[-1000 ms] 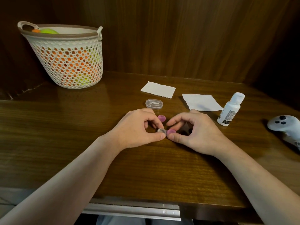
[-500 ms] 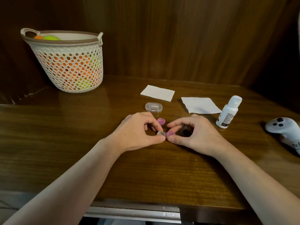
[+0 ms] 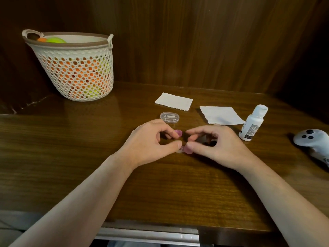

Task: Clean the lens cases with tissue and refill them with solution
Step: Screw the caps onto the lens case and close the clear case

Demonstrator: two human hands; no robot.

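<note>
Early stage, by judgement: left hand [image 3: 149, 145] pinching lens case [image 3: 180, 150] on desk [image 3: 71, 157]; right hand [image 3: 220, 145] pinching its purple cap [image 3: 187, 149]. Second cap [image 3: 178, 133] already off. Tissues [image 3: 173, 103] unused, solution bottle [image 3: 252, 123] capped. Bottle label unreadable.

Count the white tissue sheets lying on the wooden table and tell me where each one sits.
2. A folded white tissue lies behind the small clear plastic box. A flatter white tissue sheet lies to its right, beside the white solution bottle. None looks hidden under the hands.
</note>
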